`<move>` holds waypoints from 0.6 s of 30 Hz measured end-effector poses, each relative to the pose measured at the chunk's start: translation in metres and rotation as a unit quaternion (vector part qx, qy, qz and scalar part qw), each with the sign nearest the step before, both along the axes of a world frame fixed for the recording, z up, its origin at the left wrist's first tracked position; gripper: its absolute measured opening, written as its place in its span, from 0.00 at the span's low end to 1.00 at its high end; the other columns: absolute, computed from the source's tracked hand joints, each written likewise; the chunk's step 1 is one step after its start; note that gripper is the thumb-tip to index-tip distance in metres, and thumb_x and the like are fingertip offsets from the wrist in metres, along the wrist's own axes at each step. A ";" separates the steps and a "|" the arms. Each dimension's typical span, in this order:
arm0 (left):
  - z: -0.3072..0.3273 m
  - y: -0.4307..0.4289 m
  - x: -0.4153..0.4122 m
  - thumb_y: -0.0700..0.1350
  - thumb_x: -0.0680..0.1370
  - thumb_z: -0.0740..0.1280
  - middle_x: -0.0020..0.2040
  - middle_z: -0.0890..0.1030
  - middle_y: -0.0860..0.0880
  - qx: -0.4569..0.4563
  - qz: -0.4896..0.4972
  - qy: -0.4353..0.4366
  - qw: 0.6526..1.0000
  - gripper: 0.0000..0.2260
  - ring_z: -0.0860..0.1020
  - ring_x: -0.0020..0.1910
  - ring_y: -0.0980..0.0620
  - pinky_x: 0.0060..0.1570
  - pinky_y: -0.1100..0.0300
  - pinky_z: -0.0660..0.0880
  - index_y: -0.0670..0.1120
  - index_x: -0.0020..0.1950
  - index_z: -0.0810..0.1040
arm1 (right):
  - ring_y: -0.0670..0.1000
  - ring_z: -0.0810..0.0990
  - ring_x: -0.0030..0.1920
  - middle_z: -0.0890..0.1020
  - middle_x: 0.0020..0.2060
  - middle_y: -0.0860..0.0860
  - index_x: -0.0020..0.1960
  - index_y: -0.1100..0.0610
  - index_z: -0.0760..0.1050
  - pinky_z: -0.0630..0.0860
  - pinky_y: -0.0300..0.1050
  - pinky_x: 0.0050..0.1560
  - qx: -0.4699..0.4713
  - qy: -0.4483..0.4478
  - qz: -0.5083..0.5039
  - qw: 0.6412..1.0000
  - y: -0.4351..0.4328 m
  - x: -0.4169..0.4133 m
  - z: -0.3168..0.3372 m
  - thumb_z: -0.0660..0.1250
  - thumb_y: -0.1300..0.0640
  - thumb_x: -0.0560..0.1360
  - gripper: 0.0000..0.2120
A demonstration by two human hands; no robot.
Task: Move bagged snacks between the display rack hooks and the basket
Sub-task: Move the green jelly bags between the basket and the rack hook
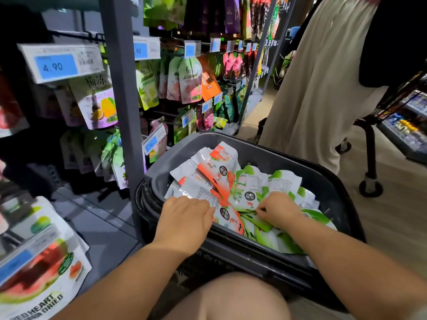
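Beneath both hands, a dark basket [328,181] is noted, heaped with bagged snacks: red pouches [219,172] lie ahead of the left hand, green pouches [285,183] ahead of and under the right. The left hand [184,218] is curled down over a red pouch [227,214] at its fingertips. The right hand [277,210] is bent tight, with the edge of a green pouch [248,197] pinched between thumb and fingers. The hands are held apart, with overlapping pouches between them. Display rack hooks [166,114] are found up and to the left of the left hand, several already hung with pouches and price tags [55,64] clipped at their ends. Step judged: pouches are gathered from the basket for hanging. It is best done one colour at a time, with tops aligned so the hang holes stack; the holes cannot be made out here. The slick foil is likely to slide, so a firm pinch near the top edge is advised. A bystander [312,88] and a cart wheel [370,188] are noted beyond the right hand, so wide swings are better avoided.
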State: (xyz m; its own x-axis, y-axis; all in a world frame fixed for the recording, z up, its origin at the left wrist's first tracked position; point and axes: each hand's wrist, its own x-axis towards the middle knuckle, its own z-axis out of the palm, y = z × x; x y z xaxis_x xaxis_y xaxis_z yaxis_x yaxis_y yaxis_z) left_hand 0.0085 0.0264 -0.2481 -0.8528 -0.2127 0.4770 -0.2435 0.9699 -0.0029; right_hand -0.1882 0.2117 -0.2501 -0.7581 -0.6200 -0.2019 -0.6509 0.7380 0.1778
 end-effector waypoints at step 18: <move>0.007 0.007 0.006 0.58 0.75 0.34 0.36 0.77 0.54 0.080 -0.019 -0.014 0.996 0.25 0.66 0.38 0.51 0.42 0.55 0.56 0.53 0.39 0.69 | 0.50 0.77 0.44 0.81 0.41 0.46 0.42 0.51 0.81 0.75 0.44 0.44 -0.188 0.014 -0.036 0.981 0.012 0.002 0.010 0.65 0.53 0.76 0.07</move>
State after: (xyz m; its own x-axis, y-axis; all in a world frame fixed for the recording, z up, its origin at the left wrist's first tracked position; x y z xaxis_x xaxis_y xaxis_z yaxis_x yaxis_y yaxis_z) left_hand 0.0149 0.0333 -0.2412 -0.8743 -0.2515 0.4152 -0.2084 0.9669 0.1470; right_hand -0.1861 0.2237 -0.2399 -0.8046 -0.5914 0.0536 -0.5937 0.7986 -0.0988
